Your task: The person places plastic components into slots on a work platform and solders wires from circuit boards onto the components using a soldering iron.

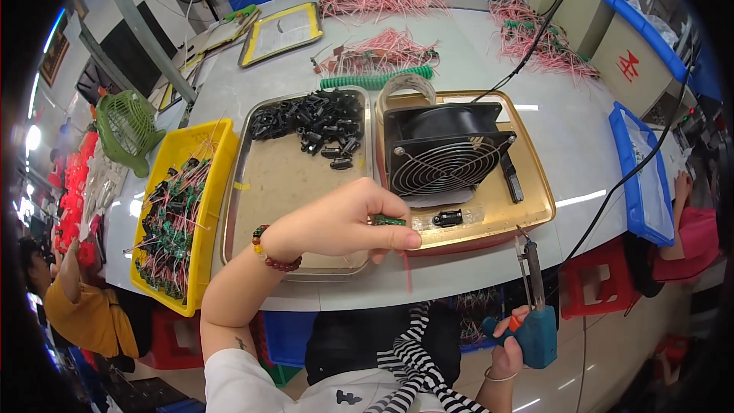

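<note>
Pinched in my left hand is a small green circuit board with a pink wire hanging below it. The hand hovers over the front rim of a gold tray. Just right of my fingertips, a small black plastic part lies on that tray. My right hand is wrapped around the handle of a teal soldering gun. Its metal tip points up, near the tray's front right corner and apart from the board. A black fan with a round wire guard stands on the gold tray.
Left of it, a metal tray holds a heap of black plastic parts. A yellow bin is full of wired boards. Bundles of pink wires lie farther back. A black cable crosses the right side. Other people sit nearby.
</note>
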A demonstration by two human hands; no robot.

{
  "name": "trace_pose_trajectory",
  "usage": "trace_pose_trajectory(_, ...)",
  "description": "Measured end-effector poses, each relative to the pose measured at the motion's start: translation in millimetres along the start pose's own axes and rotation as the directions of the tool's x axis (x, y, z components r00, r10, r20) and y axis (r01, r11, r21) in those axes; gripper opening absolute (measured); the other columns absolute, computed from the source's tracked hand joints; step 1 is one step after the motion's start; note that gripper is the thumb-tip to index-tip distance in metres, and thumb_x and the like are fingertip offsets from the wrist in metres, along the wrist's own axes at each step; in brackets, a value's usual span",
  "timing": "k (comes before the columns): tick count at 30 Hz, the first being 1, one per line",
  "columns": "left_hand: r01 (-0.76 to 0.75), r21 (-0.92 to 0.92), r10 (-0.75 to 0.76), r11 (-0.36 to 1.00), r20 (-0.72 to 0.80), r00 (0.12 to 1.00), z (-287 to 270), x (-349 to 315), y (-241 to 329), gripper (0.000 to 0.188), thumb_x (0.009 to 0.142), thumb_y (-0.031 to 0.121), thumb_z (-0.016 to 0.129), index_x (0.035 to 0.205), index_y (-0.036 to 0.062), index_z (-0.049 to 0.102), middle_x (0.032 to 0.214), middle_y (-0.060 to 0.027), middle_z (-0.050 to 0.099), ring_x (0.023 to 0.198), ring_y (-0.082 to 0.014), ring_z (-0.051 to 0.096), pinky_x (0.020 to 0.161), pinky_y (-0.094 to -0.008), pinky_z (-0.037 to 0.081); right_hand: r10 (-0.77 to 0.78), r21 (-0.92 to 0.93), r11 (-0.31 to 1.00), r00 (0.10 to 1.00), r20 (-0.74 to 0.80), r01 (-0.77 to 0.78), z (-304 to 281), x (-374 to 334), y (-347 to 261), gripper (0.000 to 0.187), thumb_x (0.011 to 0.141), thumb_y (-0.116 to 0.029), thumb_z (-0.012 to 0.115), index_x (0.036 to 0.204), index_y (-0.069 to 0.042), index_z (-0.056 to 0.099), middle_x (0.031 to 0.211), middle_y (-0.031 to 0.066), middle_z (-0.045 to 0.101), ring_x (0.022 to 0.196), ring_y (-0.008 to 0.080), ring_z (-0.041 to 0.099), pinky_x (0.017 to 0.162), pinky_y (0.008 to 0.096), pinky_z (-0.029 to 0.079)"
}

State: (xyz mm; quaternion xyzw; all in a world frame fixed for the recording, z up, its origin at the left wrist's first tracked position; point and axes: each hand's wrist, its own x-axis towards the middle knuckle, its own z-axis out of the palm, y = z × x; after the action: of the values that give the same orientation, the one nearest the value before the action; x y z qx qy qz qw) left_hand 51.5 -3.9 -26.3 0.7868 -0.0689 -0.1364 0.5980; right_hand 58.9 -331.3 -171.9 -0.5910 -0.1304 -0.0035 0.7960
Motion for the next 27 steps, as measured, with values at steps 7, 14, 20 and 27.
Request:
trace_pose_trajectory(7,-0.051,0.186,0.091,0.981,-0.216,0.972,16.1,16.3,-5.2,0.027,0.086,0.022,0.059,0.072,-0.0010,0.059,0.057,-0.0042,0.055,0.051,-0.0053,0.051,0.048,-0.0236,0.038,0.020,0.030,0.999,0.999,0.041,-0.022,8.4,5.7,-1.2,0.046,0.068,-0.019,0.062,0.103,0.002,0.043,0.102,0.0144,0.044,0.059,0.0179,0.051,0.054,0.0267,0.040)
trace_pose_trajectory(14,-0.125,0.173,0.169,0.977,-0.275,0.946,27.5,17.7,-10.6,0.014,0.082,0.014,0.055,0.080,-0.0002,0.057,0.052,-0.0046,0.046,0.044,-0.0087,0.038,0.043,-0.0263,0.030,0.097,0.052,0.994,0.995,0.021,-0.098,7.5,4.9,-0.8,0.053,0.065,-0.024,0.069,0.107,-0.001,0.047,0.099,0.0090,0.050,0.063,0.0142,0.054,0.057,0.0225,0.043)
trace_pose_trajectory(20,-0.155,0.168,0.196,0.974,-0.263,0.945,29.3,17.2,-17.7,0.013,0.077,0.010,0.053,0.083,-0.0010,0.056,0.053,-0.0049,0.046,0.043,-0.0097,0.040,0.043,-0.0272,0.031,0.093,0.048,0.995,0.996,0.010,-0.093,9.4,3.3,-1.4,0.052,0.065,-0.022,0.068,0.108,-0.001,0.047,0.100,0.0100,0.050,0.063,0.0145,0.054,0.058,0.0230,0.043)
trace_pose_trajectory(27,-0.107,0.214,0.165,0.971,-0.275,0.947,25.0,16.3,-17.4,0.014,0.079,0.012,0.053,0.081,-0.0010,0.058,0.055,-0.0103,0.050,0.045,-0.0156,0.047,0.046,-0.0301,0.036,0.083,0.059,0.995,0.996,0.011,-0.083,18.1,2.7,-4.5,0.051,0.065,-0.022,0.068,0.107,-0.001,0.048,0.100,0.0105,0.049,0.064,0.0159,0.054,0.057,0.0239,0.043)
